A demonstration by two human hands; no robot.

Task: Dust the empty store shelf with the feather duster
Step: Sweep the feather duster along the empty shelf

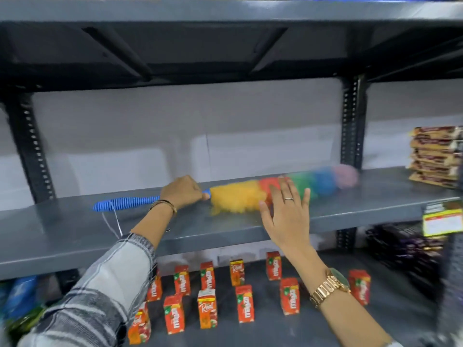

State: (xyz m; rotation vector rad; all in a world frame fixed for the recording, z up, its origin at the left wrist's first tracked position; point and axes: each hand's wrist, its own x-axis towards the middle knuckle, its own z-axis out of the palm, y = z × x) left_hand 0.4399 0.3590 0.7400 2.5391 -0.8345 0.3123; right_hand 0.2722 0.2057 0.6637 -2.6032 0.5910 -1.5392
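A rainbow feather duster (250, 194) lies along the grey middle shelf (75, 231), its yellow, red, green, blue and pink fluff stretching right. My left hand (183, 191) is shut around its blue ribbed handle near the fluff, and the handle's tail sticks out to the left. Just in front of the fluff, my right hand (288, 214) hovers open with fingers spread over the shelf's front edge. The fluff's far end is blurred.
Stacked brown packets (436, 156) sit at the shelf's right end. Several red juice cartons (208, 309) stand on the lower shelf. Dark perforated uprights (350, 126) frame the bay, another shelf hangs overhead, and a yellow price tag (442, 221) is at the right.
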